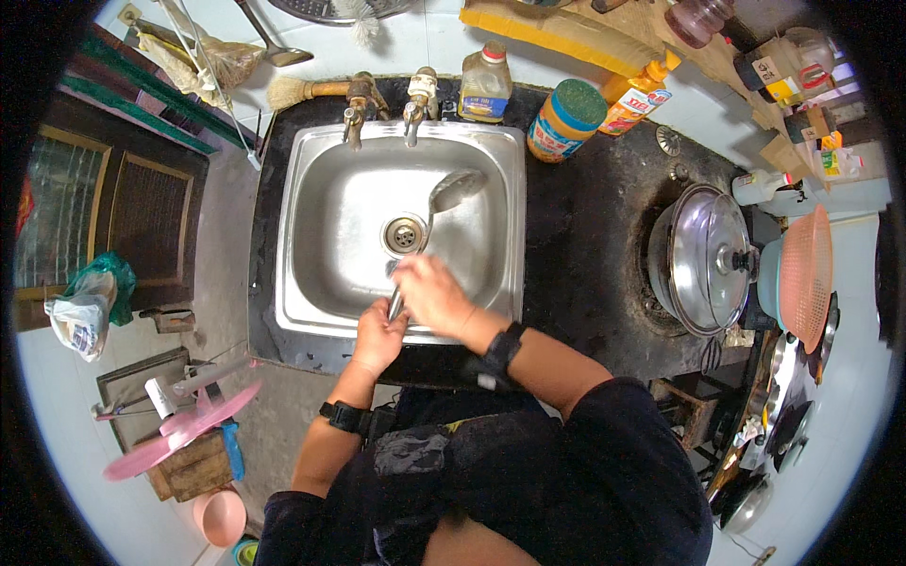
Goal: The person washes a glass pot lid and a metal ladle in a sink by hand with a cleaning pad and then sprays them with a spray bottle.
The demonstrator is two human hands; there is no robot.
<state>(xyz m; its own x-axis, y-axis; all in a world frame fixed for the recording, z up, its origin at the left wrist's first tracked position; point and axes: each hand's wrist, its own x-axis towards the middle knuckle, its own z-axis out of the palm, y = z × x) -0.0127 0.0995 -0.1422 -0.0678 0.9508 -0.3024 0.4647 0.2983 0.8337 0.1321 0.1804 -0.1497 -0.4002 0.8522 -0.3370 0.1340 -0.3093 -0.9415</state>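
Note:
A metal ladle (456,189) reaches over a stainless steel sink basin (333,205), its bowl at the right rear of the basin and its shaft passing beside the drain (404,235). My left hand (381,336) grips the handle end above the sink's front rim. Further up the handle, my right hand (433,293) is closed around it, slightly blurred; its fingers partly cover something dark that I cannot make out. Two taps stand behind the basin, the left one (359,106) and the right one (417,106). No running water shows.
Behind the sink lie a wooden-handled brush (304,92) and a red-capped bottle (485,85). A green-lidded jar (566,122) and an orange pump bottle (633,99) stand right of it. A glass-lidded pot (708,258) sits on the stove at right. A pink fan (187,431) stands lower left.

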